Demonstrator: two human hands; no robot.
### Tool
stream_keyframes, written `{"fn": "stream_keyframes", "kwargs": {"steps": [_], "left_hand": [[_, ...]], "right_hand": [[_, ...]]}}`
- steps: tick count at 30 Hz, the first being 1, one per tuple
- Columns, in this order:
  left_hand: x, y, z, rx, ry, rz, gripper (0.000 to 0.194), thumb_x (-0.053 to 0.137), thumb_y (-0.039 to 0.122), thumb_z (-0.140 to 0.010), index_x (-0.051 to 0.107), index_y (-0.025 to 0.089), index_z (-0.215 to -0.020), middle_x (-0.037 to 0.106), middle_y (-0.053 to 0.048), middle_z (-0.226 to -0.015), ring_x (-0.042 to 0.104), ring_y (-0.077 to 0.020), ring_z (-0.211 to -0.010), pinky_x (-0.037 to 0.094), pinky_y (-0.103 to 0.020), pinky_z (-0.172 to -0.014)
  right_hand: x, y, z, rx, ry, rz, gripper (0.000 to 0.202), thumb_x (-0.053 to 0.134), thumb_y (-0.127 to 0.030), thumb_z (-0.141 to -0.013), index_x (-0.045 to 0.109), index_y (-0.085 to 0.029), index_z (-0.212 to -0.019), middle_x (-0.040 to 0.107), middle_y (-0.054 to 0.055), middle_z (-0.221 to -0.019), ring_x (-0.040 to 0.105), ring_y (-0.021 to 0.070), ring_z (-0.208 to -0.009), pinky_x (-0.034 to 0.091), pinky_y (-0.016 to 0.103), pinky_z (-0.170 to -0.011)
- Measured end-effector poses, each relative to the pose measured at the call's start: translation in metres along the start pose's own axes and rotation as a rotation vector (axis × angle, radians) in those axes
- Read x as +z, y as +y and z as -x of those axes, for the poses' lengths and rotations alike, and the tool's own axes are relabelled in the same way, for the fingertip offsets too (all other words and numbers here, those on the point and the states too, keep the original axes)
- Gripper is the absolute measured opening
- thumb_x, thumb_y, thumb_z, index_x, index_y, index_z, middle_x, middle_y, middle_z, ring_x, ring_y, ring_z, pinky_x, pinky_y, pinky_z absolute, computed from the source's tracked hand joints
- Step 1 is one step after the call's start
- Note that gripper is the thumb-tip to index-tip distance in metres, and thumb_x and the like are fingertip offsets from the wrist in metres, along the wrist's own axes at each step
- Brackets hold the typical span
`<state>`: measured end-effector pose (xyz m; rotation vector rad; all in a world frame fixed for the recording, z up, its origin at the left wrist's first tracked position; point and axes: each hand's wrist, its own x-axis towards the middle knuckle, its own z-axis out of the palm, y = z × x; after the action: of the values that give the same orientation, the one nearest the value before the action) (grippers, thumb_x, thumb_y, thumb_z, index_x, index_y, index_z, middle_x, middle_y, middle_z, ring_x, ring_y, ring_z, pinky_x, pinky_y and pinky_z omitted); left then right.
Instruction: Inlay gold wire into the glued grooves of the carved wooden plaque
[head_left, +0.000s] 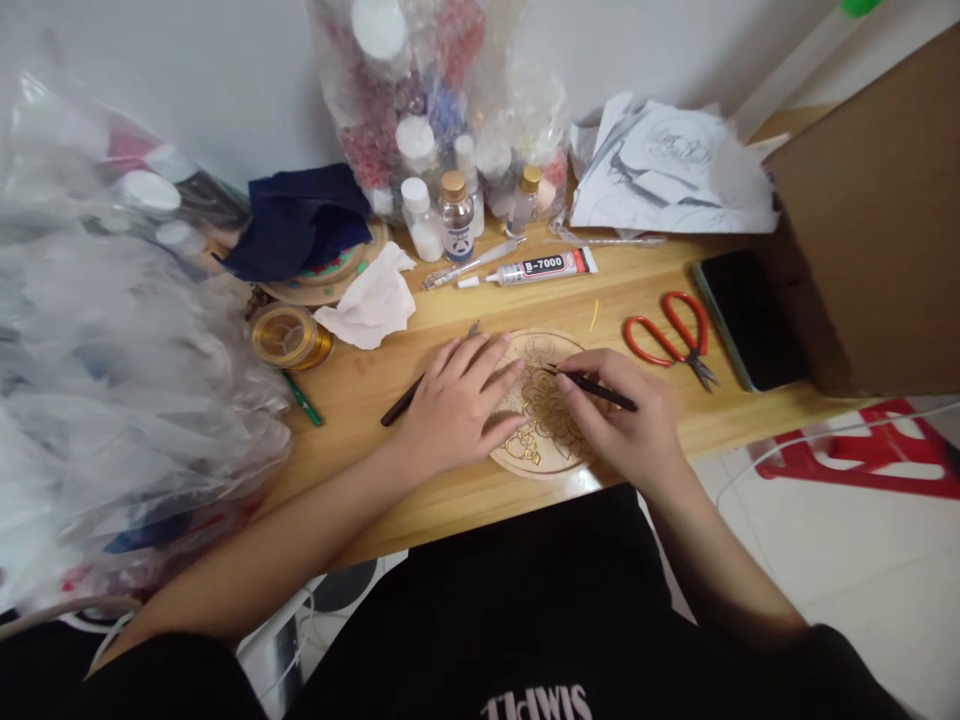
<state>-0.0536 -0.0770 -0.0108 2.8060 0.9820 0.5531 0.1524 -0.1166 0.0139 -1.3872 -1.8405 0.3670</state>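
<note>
- Disc [546, 468], pale and round, lying flat on the wooden table [360, 510] before me, between and partly beneath my hands; gold outlines [559, 412] fill much of its near part, fainter lines its far part.
- My right hand [641, 412]: thumb and fingers closed, pen-fashion, on a dark-handled tool [600, 391], its fine tip at the far part of the pattern.
- My left hand [454, 398]: palm down, fingers loosely spread over the disc's left side; whether they pinch anything I cannot tell. A second dark tool [402, 402] passes beneath this hand.
- Step in hand, as I judge it: setting fine gold line along the pattern, the left hand steadying.
- Next move, as I judge it: calls for light, exact tip pressure on the line and a still disc.
- Nearby: wire spool [292, 340] to the left; glue tube [547, 266] beyond; red-handled pliers [691, 355] to the right.
</note>
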Motion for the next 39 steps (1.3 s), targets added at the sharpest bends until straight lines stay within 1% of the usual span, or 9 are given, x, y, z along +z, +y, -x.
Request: {"fn": "stream_keyframes", "kwargs": {"steps": [5,8,13,16,20,23,29,35,39], "left_hand": [[-0.001,0.0,0.0,-0.01,-0.003,0.005,0.051,0.056,0.047,-0.091,0.062,0.012,-0.127,0.055,-0.018,-0.139,0.05,-0.0356,-0.127,0.04,-0.051,-0.105],[-0.001,0.0,0.0,-0.025,-0.018,0.019,0.051,0.054,0.047,-0.092,0.061,0.013,-0.128,0.053,-0.018,-0.141,0.048,-0.0348,-0.129,0.04,-0.052,-0.105],[0.0,0.001,0.001,-0.04,-0.033,0.026,0.051,0.053,0.047,-0.092,0.06,0.013,-0.13,0.052,-0.017,-0.143,0.047,-0.0354,-0.13,0.038,-0.053,-0.106],[0.0,0.001,0.001,-0.039,-0.025,0.023,0.05,0.054,0.047,-0.092,0.061,0.013,-0.128,0.053,-0.016,-0.143,0.048,-0.0359,-0.129,0.039,-0.053,-0.106],[-0.001,0.0,0.0,-0.04,-0.022,0.027,0.049,0.054,0.047,-0.093,0.062,0.013,-0.127,0.053,-0.016,-0.143,0.049,-0.0358,-0.129,0.04,-0.053,-0.106],[-0.003,0.0,-0.002,-0.041,-0.038,0.037,0.049,0.053,0.047,-0.093,0.062,0.013,-0.127,0.053,-0.016,-0.143,0.049,-0.0356,-0.13,0.04,-0.053,-0.106],[-0.005,0.0,-0.006,-0.056,-0.079,0.042,0.047,0.056,0.045,-0.092,0.062,0.012,-0.126,0.055,-0.016,-0.141,0.052,-0.0365,-0.128,0.043,-0.053,-0.105],[-0.006,-0.002,-0.007,-0.051,-0.11,0.041,0.047,0.057,0.044,-0.091,0.06,0.013,-0.126,0.056,-0.015,-0.14,0.052,-0.0365,-0.128,0.042,-0.053,-0.105],[-0.006,-0.002,-0.008,-0.058,-0.135,0.032,0.049,0.059,0.044,-0.09,0.058,0.014,-0.128,0.056,-0.014,-0.14,0.052,-0.0365,-0.128,0.043,-0.053,-0.105]], "right_hand": [[0.002,-0.001,-0.001,0.065,-0.029,-0.023,0.021,0.059,-0.017,-0.087,0.059,-0.02,-0.108,0.07,0.001,-0.082,0.068,0.0135,-0.072,0.055,0.026,-0.067],[0.001,0.001,-0.003,0.092,-0.046,-0.025,0.018,0.056,-0.019,-0.09,0.061,-0.02,-0.107,0.069,0.0,-0.079,0.067,0.0129,-0.071,0.055,0.027,-0.067],[-0.006,0.01,-0.009,0.106,-0.086,-0.069,0.019,0.064,-0.019,-0.086,0.067,-0.018,-0.105,0.074,0.005,-0.096,0.071,0.0142,-0.084,0.059,0.028,-0.078],[-0.014,0.015,-0.011,0.121,-0.1,-0.021,0.018,0.067,-0.017,-0.084,0.07,-0.019,-0.102,0.075,0.005,-0.097,0.072,0.0146,-0.085,0.06,0.029,-0.08],[-0.023,0.019,-0.01,0.131,-0.048,0.047,0.016,0.068,-0.015,-0.083,0.071,-0.021,-0.097,0.075,0.002,-0.09,0.07,0.0142,-0.079,0.058,0.03,-0.073],[-0.023,0.02,-0.007,0.131,0.0,0.013,0.018,0.069,-0.013,-0.081,0.071,-0.023,-0.096,0.073,0.001,-0.086,0.068,0.0149,-0.077,0.057,0.03,-0.069],[-0.018,0.017,0.001,0.122,0.036,-0.087,0.032,0.071,-0.005,-0.076,0.07,-0.022,-0.104,0.073,0.001,-0.087,0.068,0.016,-0.08,0.056,0.03,-0.068],[-0.015,0.016,-0.001,0.048,-0.136,-0.141,0.038,0.072,-0.001,-0.074,0.068,-0.016,-0.109,0.073,0.005,-0.091,0.07,0.0174,-0.082,0.059,0.032,-0.07],[-0.01,0.02,-0.003,0.03,-0.168,-0.184,0.038,0.072,0.0,-0.075,0.067,-0.013,-0.11,0.073,0.007,-0.089,0.069,0.0174,-0.08,0.059,0.032,-0.067]]}}
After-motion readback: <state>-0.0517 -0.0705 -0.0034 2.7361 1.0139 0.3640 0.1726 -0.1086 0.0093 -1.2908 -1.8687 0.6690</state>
